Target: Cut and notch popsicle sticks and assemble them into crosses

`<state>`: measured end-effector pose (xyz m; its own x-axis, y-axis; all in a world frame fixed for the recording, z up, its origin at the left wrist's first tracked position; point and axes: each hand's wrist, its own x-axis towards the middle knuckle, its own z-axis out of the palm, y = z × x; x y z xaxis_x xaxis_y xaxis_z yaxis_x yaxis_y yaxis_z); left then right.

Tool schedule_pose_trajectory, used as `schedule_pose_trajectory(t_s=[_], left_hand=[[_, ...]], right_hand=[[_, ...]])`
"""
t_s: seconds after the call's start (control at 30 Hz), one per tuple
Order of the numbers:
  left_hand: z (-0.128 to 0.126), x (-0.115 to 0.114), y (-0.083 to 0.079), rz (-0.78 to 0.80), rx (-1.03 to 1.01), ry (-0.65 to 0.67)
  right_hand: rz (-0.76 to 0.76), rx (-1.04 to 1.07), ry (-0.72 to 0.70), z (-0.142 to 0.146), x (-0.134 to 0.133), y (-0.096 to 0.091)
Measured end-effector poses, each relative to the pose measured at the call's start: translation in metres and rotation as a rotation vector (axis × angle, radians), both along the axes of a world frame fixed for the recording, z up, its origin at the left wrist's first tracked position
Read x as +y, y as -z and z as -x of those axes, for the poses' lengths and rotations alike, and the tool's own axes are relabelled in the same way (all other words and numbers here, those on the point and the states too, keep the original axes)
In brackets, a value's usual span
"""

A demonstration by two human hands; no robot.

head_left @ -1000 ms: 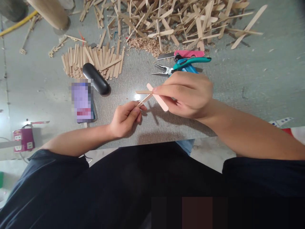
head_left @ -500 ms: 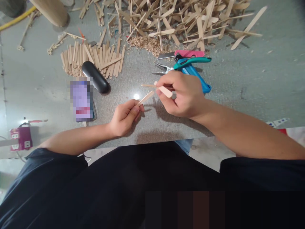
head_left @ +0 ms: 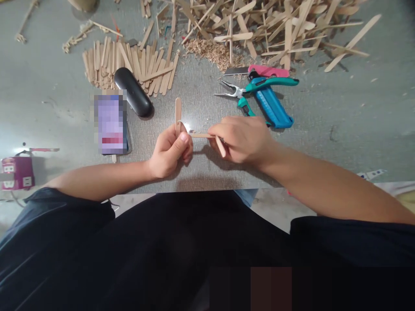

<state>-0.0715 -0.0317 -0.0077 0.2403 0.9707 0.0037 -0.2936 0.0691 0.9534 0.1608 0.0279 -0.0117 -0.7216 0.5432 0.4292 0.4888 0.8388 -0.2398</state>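
My left hand [head_left: 171,151] is closed around a flat wooden stick [head_left: 178,113] that stands upright out of its fingers. My right hand [head_left: 241,139] pinches a thin wooden stick [head_left: 201,135] lying level, its tip reaching the left hand's fingers, and it also holds a wider flat stick [head_left: 221,147] angled down below the fingers. Both hands hover just above the grey table [head_left: 324,108], close to its near edge.
Teal pliers [head_left: 256,86], a blue box cutter [head_left: 272,108] and a pink-handled tool [head_left: 266,70] lie just beyond my right hand. A black case [head_left: 132,97] and a phone [head_left: 111,124] sit left. Sorted sticks [head_left: 129,65] and a loose stick heap [head_left: 275,21] fill the far side.
My left hand turned its stick from slanting right to upright. My right hand dropped lower and nearer, bringing the thin stick's tip against the left hand.
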Motion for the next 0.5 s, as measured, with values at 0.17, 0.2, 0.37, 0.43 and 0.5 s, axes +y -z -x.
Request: schedule_pose_trajectory(t_s=[0.17, 0.2, 0.37, 0.43, 0.5], left_hand=[[-0.002, 0.0, -0.006, 0.074, -0.055, -0.017], [-0.002, 0.0, -0.006, 0.062, -0.07, -0.031], [-0.003, 0.004, 0.001, -0.069, -0.092, -0.09], [-0.002, 0.008, 0.007, -0.162, -0.089, -0.101], [-0.001, 0.012, 0.013, -0.234, -0.089, -0.118]], right_hand=[[-0.021, 0.0, -0.084, 0.002, -0.002, 0.01], [-0.048, 0.021, -0.098, 0.001, -0.001, 0.011], [-0.149, 0.128, -0.176, -0.003, 0.007, 0.009], [-0.116, 0.209, -0.22, -0.004, 0.011, 0.006], [-0.031, 0.297, -0.245, -0.006, 0.015, 0.001]])
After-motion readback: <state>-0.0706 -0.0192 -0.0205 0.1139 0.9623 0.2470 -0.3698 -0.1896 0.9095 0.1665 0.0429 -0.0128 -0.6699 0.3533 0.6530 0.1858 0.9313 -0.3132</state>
